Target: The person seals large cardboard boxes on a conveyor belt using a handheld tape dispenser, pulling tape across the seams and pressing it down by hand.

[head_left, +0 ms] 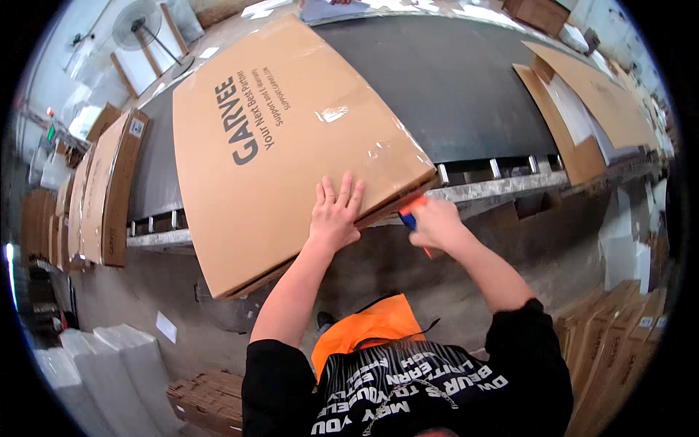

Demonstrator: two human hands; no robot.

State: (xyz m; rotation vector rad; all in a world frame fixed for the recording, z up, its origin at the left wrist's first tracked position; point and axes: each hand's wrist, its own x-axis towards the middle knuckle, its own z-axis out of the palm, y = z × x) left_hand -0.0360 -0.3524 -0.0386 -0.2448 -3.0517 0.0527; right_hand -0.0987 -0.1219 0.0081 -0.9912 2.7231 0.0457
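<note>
A large, flat brown cardboard box (pixel 291 124) lies aslant on the dark conveyor belt, its near left corner jutting out over the edge. Printed lettering and shiny strips of clear tape mark its top. My left hand (pixel 336 215) presses flat on the box near its front edge, fingers spread. Beside the box's near right corner, my right hand (pixel 437 223) is closed round an orange-and-blue hand tool (pixel 408 216) that looks like a tape dispenser. My fingers hide most of the tool, and I cannot tell whether it touches the box.
On the right of the conveyor (pixel 444 80) stands an open carton (pixel 593 102) with white sheets inside. Closed boxes (pixel 109 189) stand at the left. Flattened cartons (pixel 608 342) lean at lower right; white foam blocks (pixel 120 371) stand lower left. Another person's hand (pixel 341 2) shows across the belt.
</note>
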